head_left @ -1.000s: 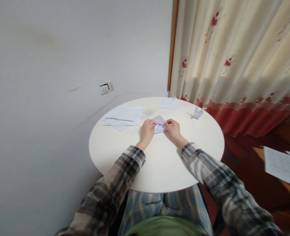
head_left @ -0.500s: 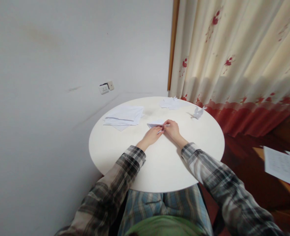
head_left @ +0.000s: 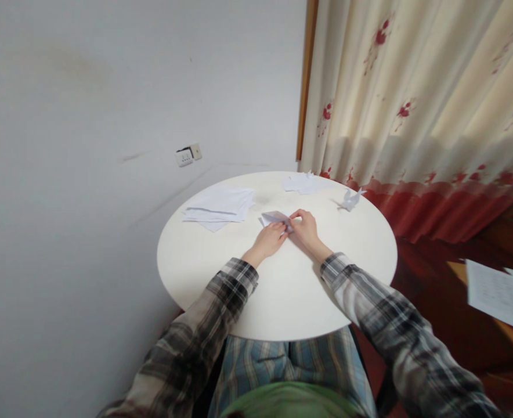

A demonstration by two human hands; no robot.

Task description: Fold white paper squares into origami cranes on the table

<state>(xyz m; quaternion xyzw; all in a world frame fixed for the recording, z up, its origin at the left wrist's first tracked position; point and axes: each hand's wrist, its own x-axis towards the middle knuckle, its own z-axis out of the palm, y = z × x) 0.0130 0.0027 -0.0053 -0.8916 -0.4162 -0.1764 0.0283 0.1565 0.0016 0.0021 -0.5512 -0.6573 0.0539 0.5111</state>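
A small folded sheet of white paper lies on the round white table, just beyond my hands. My left hand rests on its near side, fingers pressed down on the paper against the table. With thumb and fingertips closed, my right hand pinches the paper's right edge. The fingers of both hands nearly meet there and cover part of the folds. The paper's far flap stands slightly raised.
A stack of white paper lies at the table's back left. More white sheets lie at the far edge. A folded paper bird stands at the back right. Printed sheets rest on a wooden surface beyond the table's right side.
The paper's far flap has lifted and opened a little, showing more of its inner face. My right fingers have shifted slightly upward; the left hand has hardly moved.
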